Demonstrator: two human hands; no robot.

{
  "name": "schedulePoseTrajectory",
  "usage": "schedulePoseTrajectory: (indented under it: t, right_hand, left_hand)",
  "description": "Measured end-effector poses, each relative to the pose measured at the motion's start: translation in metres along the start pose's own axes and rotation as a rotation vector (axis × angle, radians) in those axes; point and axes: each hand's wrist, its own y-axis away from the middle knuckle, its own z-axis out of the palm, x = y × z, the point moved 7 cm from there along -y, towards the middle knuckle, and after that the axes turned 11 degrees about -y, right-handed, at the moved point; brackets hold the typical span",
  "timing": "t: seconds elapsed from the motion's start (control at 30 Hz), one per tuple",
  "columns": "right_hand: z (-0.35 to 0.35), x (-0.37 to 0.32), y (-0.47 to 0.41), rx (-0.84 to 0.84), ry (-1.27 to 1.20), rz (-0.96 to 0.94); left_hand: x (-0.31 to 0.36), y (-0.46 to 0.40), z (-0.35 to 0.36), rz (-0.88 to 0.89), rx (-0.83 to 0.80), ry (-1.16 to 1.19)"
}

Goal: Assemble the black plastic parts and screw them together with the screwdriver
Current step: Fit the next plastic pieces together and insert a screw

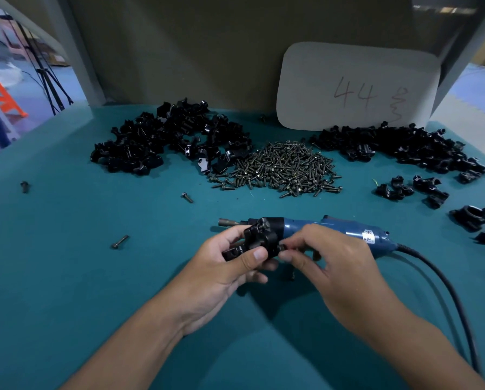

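Both hands gripping black part, screwdriver behind (tip pointing left)

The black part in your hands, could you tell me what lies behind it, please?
Behind the black part lies the blue electric screwdriver on the green table. Its middle is covered by the part and the right hand.

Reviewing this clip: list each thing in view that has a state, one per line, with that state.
Left hand: grips the black assembly.
Right hand: pinches a small dark piece, seemingly a screw, at the assembly's right side.
Black assembly: held off the mat.
Screwdriver: lying on the mat, unheld, corded.
Screw pile: heaped loose.
Left parts pile: loose.
Right parts pile: loose.
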Motion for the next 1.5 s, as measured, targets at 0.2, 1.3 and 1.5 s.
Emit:
schedulePoseTrajectory:
  t: [0.2,1.3,1.5]
  right_hand:
    - [0.001,0.007,0.002,-0.004,0.039,0.058]
    - [0.004,-0.011,0.003,-0.159,0.324,0.033]
    - [0.012,-0.008,0.002,-0.278,0.274,-0.010]
  left_hand:
    - [-0.001,0.002,0.004,-0.043,-0.040,0.021]
    - [-0.003,0.005,0.013,-0.126,-0.124,0.111]
    - [-0.005,0.006,0.012,-0.137,-0.122,0.109]
